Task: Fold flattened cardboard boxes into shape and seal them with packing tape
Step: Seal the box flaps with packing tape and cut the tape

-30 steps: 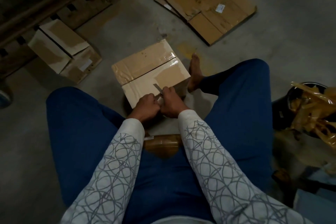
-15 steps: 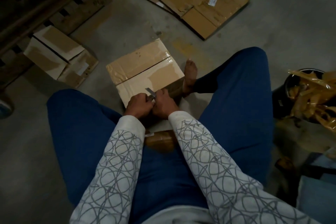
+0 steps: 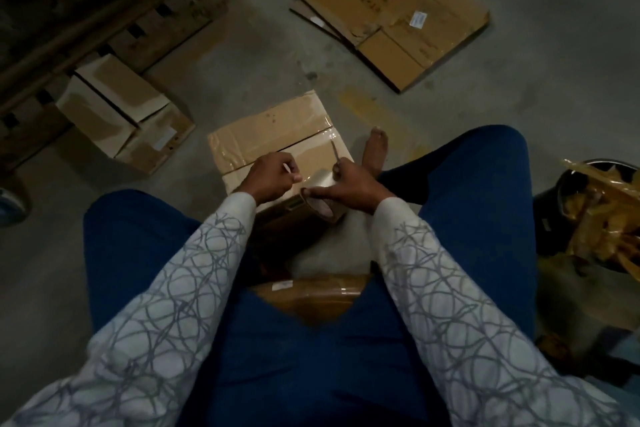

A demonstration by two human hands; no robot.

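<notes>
Over the near edge of the box (image 3: 277,135) on the floor, left hand (image 3: 273,177) fingers pinch the tape's free end while right hand (image 3: 353,184) fingers curl round the tape roll (image 3: 321,211); best pulled taut before pressing down.

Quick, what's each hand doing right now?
Left hand: pinching the pulled-out tape strip.
Right hand: holding the tape roll, a thin blade between its fingers.

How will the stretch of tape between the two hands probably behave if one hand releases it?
Probably floppy: the stretch of tape is a thin, glossy film, held taut only between the left hand and the roll in the right hand. Likely very light, and apt to curl and stick to itself.
</notes>
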